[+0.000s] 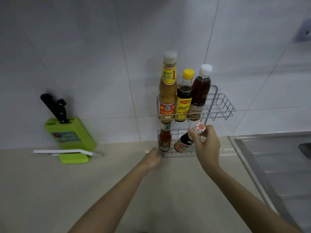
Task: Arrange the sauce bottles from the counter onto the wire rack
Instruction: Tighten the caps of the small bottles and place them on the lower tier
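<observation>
Pretty much wrapped up, I'd say. The top shelf of the wire rack [218, 105] holds three bottles and a red bottle [165, 140] stands below. The right hand [206, 145] has fingers clamped on the neck of a dark bottle [183, 143], tilted into the lower shelf. The left hand [152, 158] grips the rack's corner. No bottles left on the counter [117, 182].

Knife block [70, 137] left of wire rack [218, 105]

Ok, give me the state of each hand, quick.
Left hand: curled at the front corner of the grey wire rack; grip cannot be told.
Right hand: closed on the tilted dark sauce bottle with red-and-white cap.
</observation>
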### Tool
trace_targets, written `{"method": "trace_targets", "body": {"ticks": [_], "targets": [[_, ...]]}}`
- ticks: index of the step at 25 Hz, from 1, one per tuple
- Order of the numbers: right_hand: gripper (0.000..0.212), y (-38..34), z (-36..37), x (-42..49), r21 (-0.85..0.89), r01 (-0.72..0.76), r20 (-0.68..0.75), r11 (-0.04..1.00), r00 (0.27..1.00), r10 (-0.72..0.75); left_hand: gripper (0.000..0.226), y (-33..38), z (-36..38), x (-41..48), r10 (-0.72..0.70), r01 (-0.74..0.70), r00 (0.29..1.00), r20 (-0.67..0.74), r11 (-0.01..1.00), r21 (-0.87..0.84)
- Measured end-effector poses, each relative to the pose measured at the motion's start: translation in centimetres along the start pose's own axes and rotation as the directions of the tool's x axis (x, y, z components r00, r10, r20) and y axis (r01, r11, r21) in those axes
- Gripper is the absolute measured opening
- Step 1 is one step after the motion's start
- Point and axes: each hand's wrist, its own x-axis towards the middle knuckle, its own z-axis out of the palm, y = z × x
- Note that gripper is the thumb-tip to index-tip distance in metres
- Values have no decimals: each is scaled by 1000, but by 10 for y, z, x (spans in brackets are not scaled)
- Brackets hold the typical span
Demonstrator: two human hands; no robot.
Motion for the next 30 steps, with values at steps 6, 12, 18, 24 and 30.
{"method": "trace_targets", "body": {"ticks": [6, 12, 18, 24, 30], "targets": [[28, 24, 9, 2, 146, 121, 73, 982, 988, -133, 30, -5, 18, 14, 48, -40, 998, 44, 986, -160], [23, 37, 27, 3, 158, 20, 106, 987, 994, -37, 40, -8, 23, 23, 22, -28, 999, -37, 989, -148], [25, 38, 53, 11, 87, -83, 134, 993, 988, 70, 50, -17, 18, 31, -20, 14, 999, -40, 991, -136], [28, 36, 59, 29, -2, -105, 161, 995, 981, 103, 51, -9, 18, 35, 31, -32, 999, -10, 985, -170], [27, 44, 58, 28, 9, -43, 313, 999, 949, 38, 58, -4, 20, 33, 64, -65, 998, -11, 987, -148]]}}
